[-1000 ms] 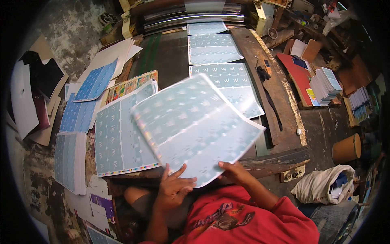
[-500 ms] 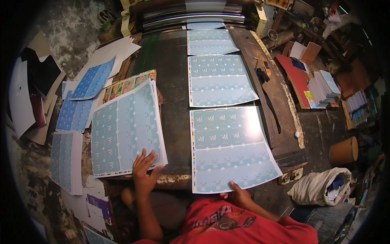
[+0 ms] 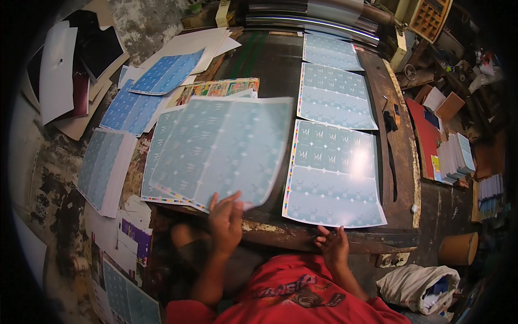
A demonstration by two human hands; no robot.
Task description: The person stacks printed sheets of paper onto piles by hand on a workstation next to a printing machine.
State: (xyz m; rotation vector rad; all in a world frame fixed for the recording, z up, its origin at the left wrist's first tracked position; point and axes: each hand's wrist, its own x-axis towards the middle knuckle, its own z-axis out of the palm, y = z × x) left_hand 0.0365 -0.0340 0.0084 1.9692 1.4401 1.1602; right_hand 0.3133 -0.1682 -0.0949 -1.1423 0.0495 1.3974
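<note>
My left hand [image 3: 225, 224] pinches the near edge of a pale blue-green printed sheet [image 3: 237, 146]. Motion blurs that sheet, which is lifted and slid partly off the stack of like sheets [image 3: 156, 156] beneath it. On the machine's dark bed, a glossy printed sheet [image 3: 334, 175] lies in front of me, nearest in a column. Just below its near edge is my right hand [image 3: 333, 245], fingers apart and holding nothing. Farther up the column lie another printed sheet [image 3: 337, 97] and a third sheet [image 3: 332, 51] close to the rollers.
Shiny rollers [image 3: 313, 22] span the bed's far end. Left of the bed stand a thick paper stack [image 3: 108, 167] and bluer sheets [image 3: 167, 73]. At right are a red board [image 3: 421, 135], stacked cards [image 3: 456, 156], a brown bin [image 3: 458, 248] and a white sack [image 3: 413, 286].
My left hand has taken hold of the top sheet and moved it rightward off the stack. My right hand has let go of the nearest sheet on the bed. The view has shifted left.
</note>
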